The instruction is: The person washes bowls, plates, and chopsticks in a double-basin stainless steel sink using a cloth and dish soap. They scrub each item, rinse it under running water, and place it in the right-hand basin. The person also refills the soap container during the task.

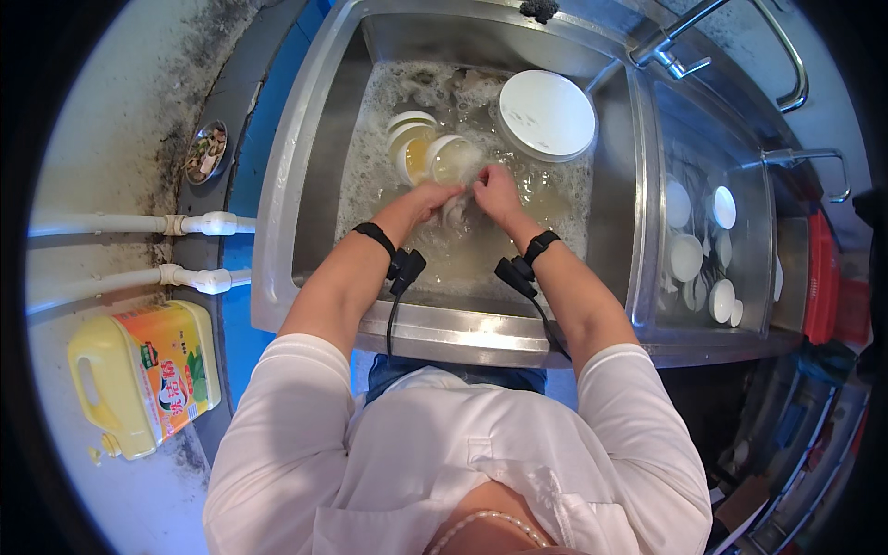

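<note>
My left hand is at the surface of the cloudy, soapy water in a stainless steel sink basin. Its fingers point towards my right hand, which is curled close by. Between and just below them is a pale, blurred thing, perhaps a cloth; whether either hand grips it cannot be made out. Right beyond my left hand, several white bowls lean over one another, partly sunk, with yellowish liquid in them. A stack of white plates sits in the water at the far right of the basin.
To the right, a second basin holds several white dishes in water. Metal faucets rise behind the basins. A dark scouring pad lies on the back rim. At left are a yellow detergent jug, white pipes and a bowl of scraps.
</note>
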The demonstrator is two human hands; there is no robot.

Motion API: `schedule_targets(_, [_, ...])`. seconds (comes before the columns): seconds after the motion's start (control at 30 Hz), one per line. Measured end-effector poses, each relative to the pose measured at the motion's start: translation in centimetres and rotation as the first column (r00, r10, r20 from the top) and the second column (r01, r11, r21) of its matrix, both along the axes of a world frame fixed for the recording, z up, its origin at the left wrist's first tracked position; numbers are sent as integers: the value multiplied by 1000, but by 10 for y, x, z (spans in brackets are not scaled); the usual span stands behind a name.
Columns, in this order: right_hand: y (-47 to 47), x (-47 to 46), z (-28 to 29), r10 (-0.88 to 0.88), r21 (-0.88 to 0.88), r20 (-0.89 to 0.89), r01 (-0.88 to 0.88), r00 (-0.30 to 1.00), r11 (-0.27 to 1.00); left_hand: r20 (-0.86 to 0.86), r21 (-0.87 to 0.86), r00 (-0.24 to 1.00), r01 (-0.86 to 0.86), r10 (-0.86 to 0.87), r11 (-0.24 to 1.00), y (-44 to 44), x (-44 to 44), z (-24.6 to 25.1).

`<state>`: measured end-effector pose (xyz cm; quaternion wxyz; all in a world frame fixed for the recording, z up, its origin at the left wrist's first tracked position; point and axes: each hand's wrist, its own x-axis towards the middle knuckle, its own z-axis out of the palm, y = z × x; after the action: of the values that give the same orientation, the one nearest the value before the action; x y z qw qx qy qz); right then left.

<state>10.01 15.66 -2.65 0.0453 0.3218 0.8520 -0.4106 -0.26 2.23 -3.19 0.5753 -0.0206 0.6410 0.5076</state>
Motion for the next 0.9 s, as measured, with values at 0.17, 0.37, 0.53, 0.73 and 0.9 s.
schedule_targets(0.17, [6,-20,-21,-62,448,-289,192,955,873,-501,-286,679,456,-537,843,1,-4,-6])
schedule_targets(0.37, [27,-34,-24,-146,192,113,123,983,974,-705,-523,230,468,-670,712,-6,-5,-15])
schedule_targets(0.53, [19,-17,-8,-134,213,230,84,964,973,-637,-611,342,323,-691,723,-14,-17,5])
schedule_targets(0.73, [22,4,21,-145,382,132,85,981,920,-654,-576,465,205,-597,791,-7,-36,18])
schedule_targets(0.9, [20,22,19,-334,136,-72,341,940,930,-500,-46,828,266,-253,963,10,-25,18])
